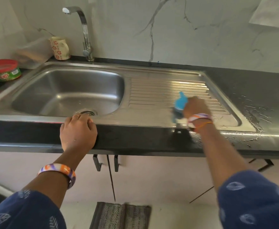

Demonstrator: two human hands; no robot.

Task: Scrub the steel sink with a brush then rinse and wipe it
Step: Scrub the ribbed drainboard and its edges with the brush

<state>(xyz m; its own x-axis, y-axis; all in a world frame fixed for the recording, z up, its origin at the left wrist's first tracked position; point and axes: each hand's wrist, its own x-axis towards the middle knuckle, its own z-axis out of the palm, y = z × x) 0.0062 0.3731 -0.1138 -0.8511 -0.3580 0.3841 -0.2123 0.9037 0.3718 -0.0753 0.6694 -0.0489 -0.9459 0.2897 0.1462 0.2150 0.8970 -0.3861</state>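
The steel sink [36, 76] has a deep basin on the left and a ribbed drainboard [160, 86] on the right. My right hand [195, 107] grips a blue brush [180, 101] and holds it down on the drainboard near its front edge; the hand is blurred. My left hand [78, 131] rests over the dark counter's front edge [135, 138], fingers curled onto the sink rim just in front of the drain [86, 112]. The bent steel tap [84, 30] stands behind the basin, with no water running from it.
A flowered mug [60, 47] and a clear plastic box [34, 50] stand at the back left. Two red-lidded tubs [5, 70] sit left of the sink. Water is spread on the dark counter [254, 109] to the right. Cabinet doors and a floor mat [120, 215] lie below.
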